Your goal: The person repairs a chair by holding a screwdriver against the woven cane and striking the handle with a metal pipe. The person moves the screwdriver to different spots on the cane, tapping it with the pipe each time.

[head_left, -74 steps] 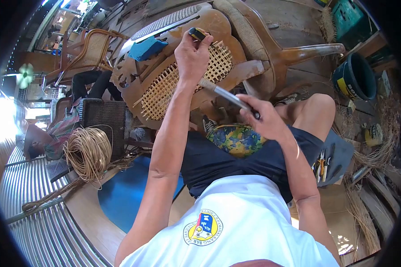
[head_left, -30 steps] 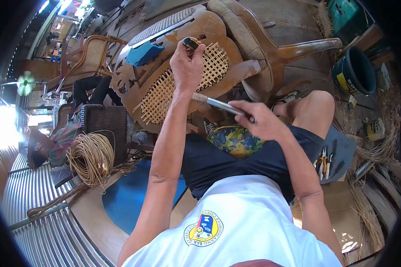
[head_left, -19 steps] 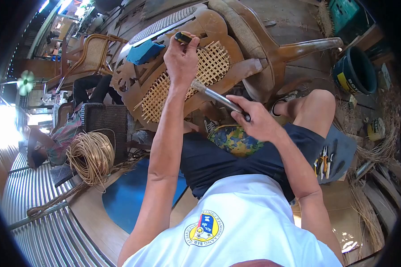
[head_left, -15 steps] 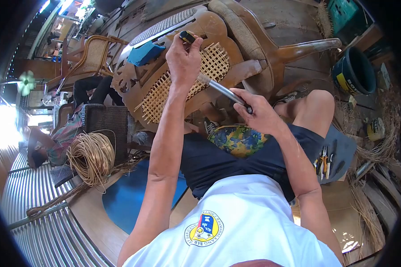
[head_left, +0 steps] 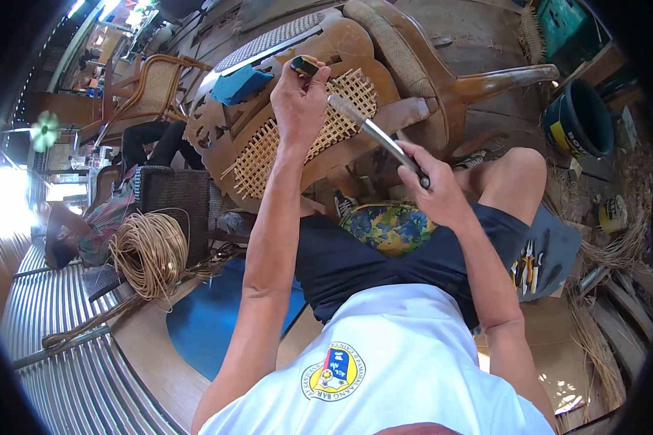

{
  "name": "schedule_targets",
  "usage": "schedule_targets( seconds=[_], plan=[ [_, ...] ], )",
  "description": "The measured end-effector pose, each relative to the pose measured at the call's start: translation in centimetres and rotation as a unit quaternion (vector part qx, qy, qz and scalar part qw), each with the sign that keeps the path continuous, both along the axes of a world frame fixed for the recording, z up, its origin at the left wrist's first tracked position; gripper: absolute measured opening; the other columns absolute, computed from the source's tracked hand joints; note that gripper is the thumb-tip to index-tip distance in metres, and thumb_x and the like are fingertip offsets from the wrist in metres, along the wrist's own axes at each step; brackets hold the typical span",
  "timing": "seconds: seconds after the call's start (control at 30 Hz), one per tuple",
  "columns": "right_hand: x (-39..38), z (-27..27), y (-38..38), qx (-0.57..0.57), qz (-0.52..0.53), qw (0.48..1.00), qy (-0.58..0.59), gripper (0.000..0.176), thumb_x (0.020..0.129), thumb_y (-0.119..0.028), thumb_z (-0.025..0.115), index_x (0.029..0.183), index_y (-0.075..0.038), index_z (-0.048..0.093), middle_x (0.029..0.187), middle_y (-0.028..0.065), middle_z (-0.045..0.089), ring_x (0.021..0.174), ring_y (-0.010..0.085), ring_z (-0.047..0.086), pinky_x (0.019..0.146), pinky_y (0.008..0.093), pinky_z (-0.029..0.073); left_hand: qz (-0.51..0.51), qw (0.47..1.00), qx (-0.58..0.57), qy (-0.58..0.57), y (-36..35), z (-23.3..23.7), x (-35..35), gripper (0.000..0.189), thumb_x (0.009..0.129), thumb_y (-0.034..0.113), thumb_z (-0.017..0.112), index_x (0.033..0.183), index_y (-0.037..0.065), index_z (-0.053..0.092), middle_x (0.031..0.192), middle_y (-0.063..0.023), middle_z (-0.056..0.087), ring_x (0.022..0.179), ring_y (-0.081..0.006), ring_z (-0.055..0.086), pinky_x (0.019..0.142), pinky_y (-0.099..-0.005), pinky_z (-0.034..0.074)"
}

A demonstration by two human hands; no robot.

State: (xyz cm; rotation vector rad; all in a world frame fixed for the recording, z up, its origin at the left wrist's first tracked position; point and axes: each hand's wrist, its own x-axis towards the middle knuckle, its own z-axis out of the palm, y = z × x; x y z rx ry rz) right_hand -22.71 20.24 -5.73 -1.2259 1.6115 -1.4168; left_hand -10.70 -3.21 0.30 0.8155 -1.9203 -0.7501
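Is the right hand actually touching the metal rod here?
Touching. The head view shows the right hand wrapped around the metal rod near its dark end, with the rest of the rod sticking out past the hand.

Floor (head_left: 486, 25): dark bucket (head_left: 564, 138) at 2 o'clock, dry strands (head_left: 626, 245) at 3. Grey board (head_left: 563, 250), also 3: pliers (head_left: 528, 254) lying beside other tools (head_left: 535, 268). Carved wooden panel (head_left: 352, 43), 11: blue piece (head_left: 241, 85) on it.

a yellow-labelled bucket (head_left: 573, 136) stands near a green box (head_left: 564, 32), well apart from 1 rattan chair (head_left: 156, 85).
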Motion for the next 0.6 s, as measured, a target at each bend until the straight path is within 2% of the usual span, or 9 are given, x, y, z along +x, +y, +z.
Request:
schedule_targets(
  seconds=[0.03,0.07,0.17,0.23,0.27,0.33,0.43,0.53,0.6],
  plan=[
    [0.1,1.1,0.7,0.028,0.029,0.999,-0.006,0.041,0.101,-0.011,0.065,0.14,-0.001,0.06,0.093,0.0187,0.068,0.076,0.0231,0.063,0.076,0.037,0.053,-0.004,0.999,0.036,-0.024,-0.1,-0.2,0.2,0.02,0.099,0.02,0.08,0.11,0.007,0.069,0.099,-0.0008,0.076,0.089,-0.0074,0.065,0.08,-0.0265,0.053],
    [0.1,0.9,0.7,0.028,0.03,0.999,-0.004,0.041,0.101,-0.011,0.065,0.14,-0.001,0.06,0.093,0.0187,0.068,0.076,0.0231,0.063,0.076,0.037,0.053,-0.002,0.999,0.036,-0.022,-0.2,-0.4,0.1,0.02,0.099,0.02,0.08,0.11,0.007,0.069,0.099,-0.0008,0.076,0.089,-0.0074,0.065,0.08,-0.0265,0.053],
    [0.1,-1.0,0.4,-0.008,0.06,0.998,0.02,0.042,0.103,-0.013,0.065,0.144,-0.002,0.058,0.089,0.0083,0.062,0.074,0.0113,0.054,0.069,0.0287,0.048,-0.021,0.999,0.036,-0.006,-0.3,-1.9,-0.5,0.02,0.099,0.02,0.08,0.112,0.008,0.07,0.099,-0.0008,0.076,0.088,-0.0076,0.066,0.078,-0.0264,0.054],
    [-0.4,-1.6,-0.8,-0.082,0.097,0.987,0.097,0.039,0.101,-0.009,0.064,0.139,0.001,0.06,0.095,0.0205,0.07,0.077,0.0254,0.066,0.075,0.0363,0.053,-0.015,0.999,0.035,-0.028,-0.3,-1.9,-0.7,0.02,0.099,0.019,0.08,0.112,0.008,0.07,0.099,-0.0008,0.076,0.088,-0.0075,0.065,0.078,-0.0263,0.053],
    [-0.1,-1.8,-0.9,-0.082,0.096,0.987,0.098,0.039,0.101,-0.009,0.064,0.139,0.001,0.06,0.095,0.0205,0.07,0.077,0.0254,0.066,0.075,0.0363,0.053,-0.007,0.998,0.034,-0.048,-0.3,-1.8,-0.8,0.02,0.099,0.019,0.08,0.112,0.008,0.07,0.099,-0.0008,0.076,0.088,-0.0074,0.065,0.078,-0.0262,0.053],
    [1.1,-1.2,-1.4,0.036,-0.023,0.999,0.007,0.04,0.101,-0.008,0.064,0.14,0.001,0.059,0.097,0.022,0.071,0.08,0.0303,0.069,0.075,0.0375,0.054,-0.017,0.999,0.038,-0.034,0.1,-0.8,-0.4,0.019,0.099,0.018,0.08,0.112,0.008,0.07,0.099,-0.0006,0.076,0.088,-0.007,0.065,0.078,-0.0259,0.053],
    [2.0,-1.2,0.2,-0.037,0.063,0.997,0.025,0.042,0.1,-0.007,0.064,0.141,0.001,0.058,0.097,0.0231,0.071,0.083,0.0331,0.072,0.076,0.0387,0.054,-0.03,0.999,0.046,-0.003,0.4,-0.1,0.4,0.017,0.099,0.017,0.079,0.111,0.008,0.071,0.098,0.0,0.075,0.087,-0.006,0.064,0.077,-0.0253,0.052],
    [2.4,0.0,1.1,0.053,0.124,0.991,-0.011,0.044,0.099,-0.007,0.065,0.142,0.001,0.057,0.098,0.0235,0.071,0.086,0.0335,0.074,0.077,0.0392,0.055,-0.038,0.998,0.051,0.016,0.5,-0.8,0.3,0.016,0.099,0.016,0.079,0.111,0.008,0.071,0.094,0.0024,0.073,0.083,-0.0043,0.061,0.074,-0.0239,0.051],
    [2.2,-1.2,0.9,0.001,0.107,0.994,0.005,0.045,0.099,-0.008,0.066,0.143,0.001,0.056,0.097,0.0231,0.071,0.083,0.0318,0.073,0.077,0.0389,0.055,-0.047,0.997,0.056,-0.025,0.3,-1.6,-0.1,0.016,0.099,0.016,0.079,0.11,0.007,0.071,0.092,0.0041,0.071,0.08,-0.0037,0.059,0.072,-0.023,0.05]
  ],
)
